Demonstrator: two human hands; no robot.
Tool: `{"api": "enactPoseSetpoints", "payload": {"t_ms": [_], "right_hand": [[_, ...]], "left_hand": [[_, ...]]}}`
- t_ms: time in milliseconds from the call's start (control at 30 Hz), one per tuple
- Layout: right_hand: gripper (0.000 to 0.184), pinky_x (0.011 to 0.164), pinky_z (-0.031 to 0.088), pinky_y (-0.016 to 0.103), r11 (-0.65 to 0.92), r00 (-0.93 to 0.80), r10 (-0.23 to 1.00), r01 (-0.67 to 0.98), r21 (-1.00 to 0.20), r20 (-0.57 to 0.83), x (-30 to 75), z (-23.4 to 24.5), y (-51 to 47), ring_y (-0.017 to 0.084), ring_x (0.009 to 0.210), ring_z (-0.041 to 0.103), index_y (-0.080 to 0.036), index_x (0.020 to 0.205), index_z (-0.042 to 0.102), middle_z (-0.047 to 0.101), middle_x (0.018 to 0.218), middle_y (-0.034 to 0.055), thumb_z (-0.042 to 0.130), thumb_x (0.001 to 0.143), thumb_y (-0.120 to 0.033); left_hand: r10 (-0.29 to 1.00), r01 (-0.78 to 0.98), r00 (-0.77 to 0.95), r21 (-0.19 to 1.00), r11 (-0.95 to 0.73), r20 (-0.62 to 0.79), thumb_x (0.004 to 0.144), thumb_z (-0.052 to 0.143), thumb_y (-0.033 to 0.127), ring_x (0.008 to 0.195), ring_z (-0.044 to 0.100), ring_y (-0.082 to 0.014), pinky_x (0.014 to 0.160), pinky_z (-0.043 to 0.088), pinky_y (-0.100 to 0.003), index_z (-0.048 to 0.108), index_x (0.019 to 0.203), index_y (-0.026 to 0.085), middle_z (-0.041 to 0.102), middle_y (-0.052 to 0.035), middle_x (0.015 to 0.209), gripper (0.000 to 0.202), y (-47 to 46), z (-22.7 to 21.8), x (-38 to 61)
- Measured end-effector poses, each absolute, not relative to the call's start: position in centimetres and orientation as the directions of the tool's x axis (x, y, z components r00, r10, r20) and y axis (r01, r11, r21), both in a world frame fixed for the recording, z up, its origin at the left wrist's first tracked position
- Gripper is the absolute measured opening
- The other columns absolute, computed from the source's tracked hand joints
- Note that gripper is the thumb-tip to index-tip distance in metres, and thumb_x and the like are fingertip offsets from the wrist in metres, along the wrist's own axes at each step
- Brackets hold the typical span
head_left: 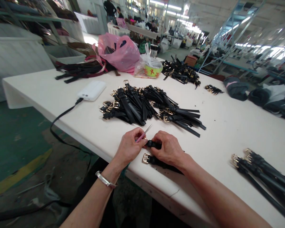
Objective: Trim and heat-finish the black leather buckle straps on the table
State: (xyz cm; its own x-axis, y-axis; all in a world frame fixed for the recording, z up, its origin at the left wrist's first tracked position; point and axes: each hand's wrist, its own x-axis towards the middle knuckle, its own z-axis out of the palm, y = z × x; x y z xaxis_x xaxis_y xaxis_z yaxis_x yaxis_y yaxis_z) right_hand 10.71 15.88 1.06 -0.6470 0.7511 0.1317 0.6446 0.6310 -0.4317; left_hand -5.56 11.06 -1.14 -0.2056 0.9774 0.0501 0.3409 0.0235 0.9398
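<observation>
My left hand [130, 144] is closed around a slim pink tool [140, 137] with pointed silver tips, perhaps tweezers. Its fingertips also meet the buckle end of a short black strap [154, 144]. My right hand [168, 147] pinches this strap from the other side, thumb and fingers closed on it. Just below, a second black strap [165, 164] with a gold buckle [146, 158] lies on the table, partly hidden under my right hand and forearm. Beyond my hands is a heap of black buckled straps [133, 104].
On the white table [228, 126], several straps [261, 177] lie at right and another heap [180, 71] at the back. A white power bank [92, 90] with a black cable [61, 115] sits left. Behind are a pink bag [120, 52] and a green-yellow container [152, 71] in plastic.
</observation>
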Motion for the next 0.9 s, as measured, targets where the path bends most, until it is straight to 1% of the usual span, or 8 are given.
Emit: {"api": "enactPoseSetpoints", "payload": {"t_ms": [100,233,333,467,567,667,767,900], "right_hand": [[0.009,0.057,0.031,0.024,0.61,-0.635,0.766,0.672,-0.42,0.096,11.2,1.3,15.9,0.012,0.063,0.047,-0.018,0.068,0.058,0.056,0.071,-0.0011,0.066,0.067,-0.023],[0.007,0.06,0.035,0.024,0.588,-0.631,0.772,0.665,-0.459,0.075,12.2,1.7,15.8,0.011,0.064,0.049,-0.018,0.07,0.062,0.056,0.072,-0.0011,0.066,0.069,-0.024],[0.008,0.066,0.039,0.026,0.605,-0.639,0.765,0.67,-0.431,0.081,12.5,2.1,15.5,0.014,0.072,0.053,-0.019,0.074,0.066,0.059,0.079,0.0007,0.068,0.069,-0.026],[0.013,0.076,0.043,0.029,0.651,-0.657,0.739,0.64,-0.408,0.15,12.0,1.8,15.0,0.017,0.085,0.056,-0.021,0.083,0.07,0.061,0.093,0.0039,0.07,0.071,-0.026],[0.007,0.077,0.044,0.027,0.674,-0.659,0.72,0.591,-0.443,0.216,11.5,0.9,14.8,0.016,0.083,0.057,-0.02,0.08,0.071,0.063,0.09,0.0042,0.067,0.077,-0.026],[0.009,0.076,0.044,0.026,0.67,-0.635,0.725,0.562,-0.486,0.265,11.3,0.2,14.7,0.015,0.081,0.058,-0.02,0.078,0.071,0.064,0.087,0.0039,0.064,0.08,-0.024],[0.008,0.073,0.044,0.024,0.64,-0.629,0.737,0.53,-0.556,0.248,11.3,0.0,14.9,0.014,0.078,0.059,-0.021,0.076,0.072,0.065,0.083,0.0022,0.065,0.079,-0.02],[0.009,0.07,0.043,0.024,0.551,-0.607,0.776,0.52,-0.653,0.171,11.4,-0.1,15.4,0.013,0.073,0.059,-0.021,0.073,0.071,0.064,0.079,0.0003,0.064,0.077,-0.018]], "left_hand": [[0.974,0.367,-0.217,0.93,0.027,0.057,0.069,0.055,0.019,0.057,0.056,-0.0123,0.055,0.046,-0.023,0.052,0.068,0.02,0.054,0.0055,0.06,0.003,11.0,-1.1,-5.5],[0.968,0.428,-0.237,0.903,0.03,0.08,0.07,0.056,0.02,0.058,0.055,-0.0125,0.057,0.044,-0.023,0.054,0.067,0.02,0.055,0.0053,0.059,0.004,11.0,-0.9,-5.5],[0.959,0.471,-0.262,0.881,0.033,0.105,0.07,0.055,0.021,0.06,0.056,-0.0131,0.059,0.044,-0.023,0.054,0.066,0.02,0.056,0.0048,0.06,0.005,10.9,-0.9,-5.2],[0.948,0.529,-0.289,0.847,0.045,0.13,0.07,0.055,0.021,0.059,0.055,-0.0132,0.059,0.042,-0.023,0.055,0.065,0.021,0.058,0.0046,0.06,0.006,11.0,-1.0,-4.8],[0.94,0.574,-0.308,0.817,0.06,0.147,0.07,0.056,0.021,0.058,0.054,-0.0132,0.058,0.04,-0.023,0.055,0.063,0.021,0.057,0.0044,0.06,0.007,11.0,-1.0,-4.6],[0.936,0.612,-0.314,0.788,0.072,0.159,0.072,0.056,0.022,0.058,0.053,-0.0129,0.059,0.039,-0.023,0.055,0.063,0.021,0.057,0.0046,0.059,0.009,10.9,-0.9,-4.5],[0.929,0.645,-0.335,0.758,0.102,0.16,0.073,0.057,0.024,0.059,0.054,-0.0137,0.059,0.038,-0.023,0.056,0.064,0.021,0.059,0.004,0.061,0.01,10.7,-0.7,-4.4],[0.902,0.671,-0.395,0.726,0.152,0.176,0.074,0.058,0.028,0.062,0.055,-0.0155,0.062,0.037,-0.025,0.058,0.071,0.022,0.061,0.0024,0.067,0.007,10.2,-0.6,-4.5]]}}
